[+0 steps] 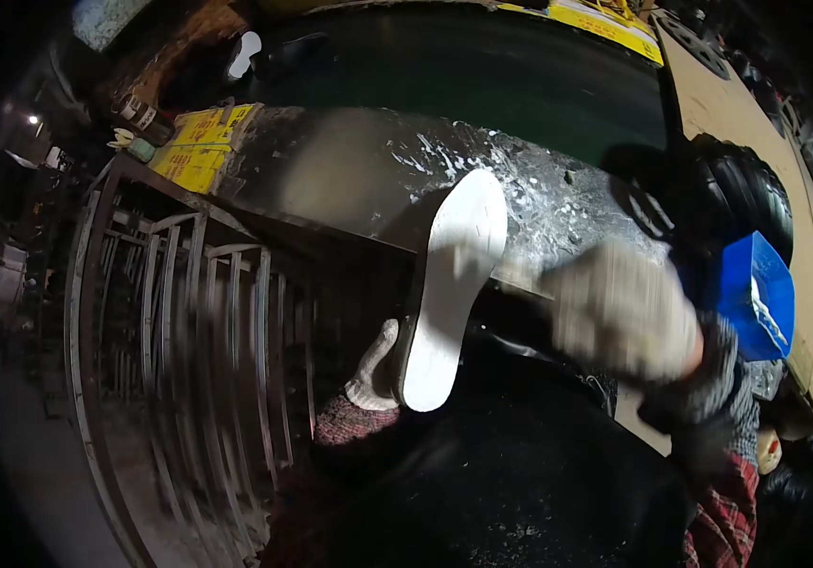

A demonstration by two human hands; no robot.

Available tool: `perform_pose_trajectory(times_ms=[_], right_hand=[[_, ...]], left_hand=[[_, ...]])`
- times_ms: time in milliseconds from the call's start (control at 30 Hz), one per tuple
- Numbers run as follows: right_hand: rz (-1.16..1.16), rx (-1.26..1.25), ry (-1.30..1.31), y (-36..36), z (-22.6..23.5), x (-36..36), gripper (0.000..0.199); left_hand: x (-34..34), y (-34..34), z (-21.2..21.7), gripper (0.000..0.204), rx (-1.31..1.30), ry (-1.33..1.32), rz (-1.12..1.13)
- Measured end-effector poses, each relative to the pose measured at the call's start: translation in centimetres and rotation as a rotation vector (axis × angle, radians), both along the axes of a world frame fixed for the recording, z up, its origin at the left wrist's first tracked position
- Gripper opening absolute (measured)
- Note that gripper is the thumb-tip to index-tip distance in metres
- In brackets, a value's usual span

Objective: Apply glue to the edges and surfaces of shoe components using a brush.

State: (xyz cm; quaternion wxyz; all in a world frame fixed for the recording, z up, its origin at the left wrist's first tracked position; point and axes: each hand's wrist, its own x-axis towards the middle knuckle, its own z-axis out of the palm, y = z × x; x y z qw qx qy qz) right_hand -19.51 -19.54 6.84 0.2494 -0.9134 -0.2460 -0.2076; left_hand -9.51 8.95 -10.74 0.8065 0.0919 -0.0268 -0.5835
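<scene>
A white-coated shoe sole (444, 303) stands tilted before me, toe end up, over the near edge of the dark bench. My left hand (368, 379), in a pale knit glove, holds it near the heel; the thumb shows at the left, and the other fingers are hidden behind the sole. My right hand (619, 308), also gloved, is smeared by motion to the right of the sole. It is closed on what looks like a brush (473, 262), whose blurred pale end lies across the sole's middle.
White smears mark the worn bench top (558, 185). A blue container (757, 298) with white stuff inside stands at the right, near a black rounded object (752, 194). Metal racks (188, 331) fill the left. Another white sole (244, 55) lies at the back left, beyond yellow wrapping (200, 147).
</scene>
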Motion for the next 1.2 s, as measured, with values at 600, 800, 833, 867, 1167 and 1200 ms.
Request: perform_pose_trajectory(times_ms=[600,800,833,867,1167,1200], right_hand=[[-0.972,0.617,-0.304,-7.1,1.0,-15.5,0.027],[-1.496,0.042,-0.648,-11.7,1.0,-23.1,0.032],[-1.318,0.899,-0.756,-11.5,0.5,-22.9,0.032],[-1.371,0.903,-0.771,-11.9,-0.3,-22.2,0.037],[-1.345,0.811,-0.588,-10.0,0.2,-26.2,0.036],[-1.385,0.771,-0.577,-9.8,0.5,-26.8,0.034]], left_hand=[[17.3,-7.9,9.8,0.047,0.833,-0.453,0.302],[16.1,-16.3,10.3,0.036,0.490,-0.387,0.464],[15.6,-19.3,9.6,0.033,0.385,-0.437,0.226],[13.1,-21.8,10.3,0.031,0.353,-0.495,0.103],[-1.1,-37.4,10.4,0.024,0.616,-0.509,-0.254],[-1.2,-36.2,12.2,0.032,0.620,-0.511,-0.279]])
